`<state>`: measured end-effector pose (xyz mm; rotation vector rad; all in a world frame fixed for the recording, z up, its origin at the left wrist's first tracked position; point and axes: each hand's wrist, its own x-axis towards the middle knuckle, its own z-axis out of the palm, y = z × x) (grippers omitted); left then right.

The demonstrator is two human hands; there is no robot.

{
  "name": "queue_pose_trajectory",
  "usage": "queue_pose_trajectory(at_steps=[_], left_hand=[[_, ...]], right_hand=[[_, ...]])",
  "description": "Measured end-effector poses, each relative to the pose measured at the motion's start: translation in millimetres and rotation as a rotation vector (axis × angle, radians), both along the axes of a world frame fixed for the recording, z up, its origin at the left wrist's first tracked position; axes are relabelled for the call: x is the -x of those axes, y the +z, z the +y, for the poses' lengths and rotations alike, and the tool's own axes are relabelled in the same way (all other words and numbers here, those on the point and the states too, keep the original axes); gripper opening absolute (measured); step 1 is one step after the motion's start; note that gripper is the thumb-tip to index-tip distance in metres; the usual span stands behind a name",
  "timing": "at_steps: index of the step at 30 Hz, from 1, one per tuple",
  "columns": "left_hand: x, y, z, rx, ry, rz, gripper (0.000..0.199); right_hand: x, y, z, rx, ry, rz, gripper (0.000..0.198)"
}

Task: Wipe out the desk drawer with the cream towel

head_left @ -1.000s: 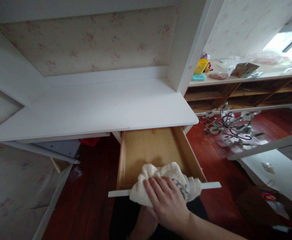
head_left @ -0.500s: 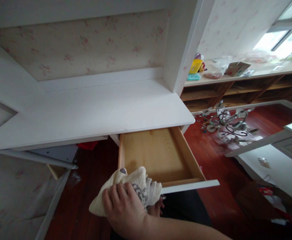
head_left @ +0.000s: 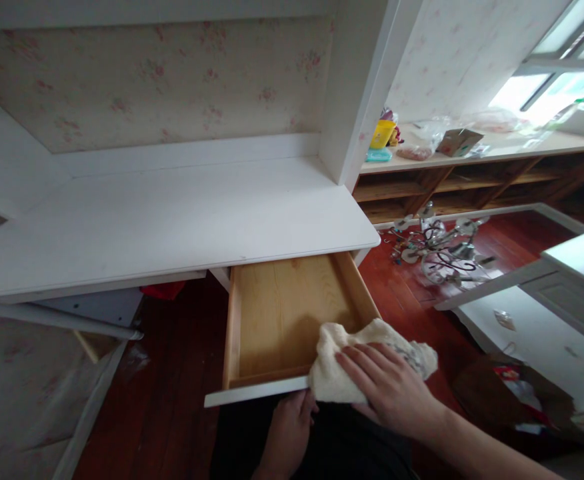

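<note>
A pulled-out wooden drawer [head_left: 282,320] with a white front panel [head_left: 257,392] extends from under the white desk [head_left: 197,213]. My right hand [head_left: 389,380] presses a cream towel [head_left: 335,367] with a grey pattern over the right part of the drawer's front edge. Its fingers are bent round the cloth, which drapes over the corner and hides it. Below the panel's middle, my left hand [head_left: 289,427] is closed against the drawer front; its fingertips are partly hidden. The drawer's visible inside holds nothing.
A chandelier [head_left: 442,243] lies on the red wooden floor [head_left: 172,400] to the right. Beyond it, a low shelf unit [head_left: 432,183] carries a yellow container [head_left: 382,135] and plastic bags. A white cabinet [head_left: 547,320] and an open cardboard box [head_left: 487,393] stand at the right.
My right hand has moved the towel from the drawer front's left corner across to its right corner. More of my left hand now shows below the panel. The view has shifted slightly.
</note>
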<state>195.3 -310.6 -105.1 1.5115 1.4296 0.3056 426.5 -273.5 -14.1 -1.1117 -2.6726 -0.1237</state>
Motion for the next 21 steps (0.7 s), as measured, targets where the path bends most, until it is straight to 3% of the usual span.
queue_pose_trajectory(at_steps=[2,5,9,13,17,20,21], left_hand=[[1,-4.5,0,0.053,0.018,-0.039,0.051],[0,-4.5,0,0.068,0.039,-0.057,0.052],[1,-2.0,1,0.063,0.058,-0.07,0.052],[3,-7.5,-1,0.045,0.053,-0.089,0.048],[-11,-4.9,2,-0.067,0.075,-0.02,0.035],[-27,16.1,10,-0.197,0.19,0.082,0.035],[-29,24.9,13,-0.3,0.336,0.207,0.038]], right_hand=[[-36,1,2,-0.022,0.021,-0.038,0.061],[-68,0,5,-0.028,0.051,-0.04,0.064],[-66,-4,6,-0.064,0.052,-0.036,0.062],[-24,-4,1,-0.068,-0.005,-0.044,0.056],[51,-4,-2,-0.053,-0.08,0.048,0.053],[118,-5,0,-0.033,-0.058,0.038,0.049],[141,-5,1,-0.019,-0.042,0.037,0.049]])
